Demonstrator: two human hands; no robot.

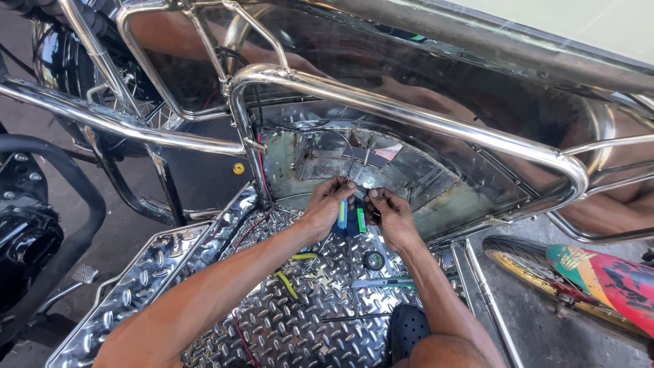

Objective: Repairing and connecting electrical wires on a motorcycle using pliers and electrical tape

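Hands meet over the chrome diamond-plate floor [300,320]. Left hand [325,208] and right hand [392,217] each pinch thin wires [350,178], fingers narrow. Blue-green-handled pliers [351,219] sit between them.

A black roll of tape [373,259] lies on the diamond-plate floor [300,320]. Chrome rails [409,112] cross the far side. A colourful mudguard [606,276] sits right, a black motorcycle [27,232] left.

Both bare forearms reach forward and converge, the left hand [327,204] and right hand [392,215] close together, knuckles up, fingers curled and pinched at the tips.
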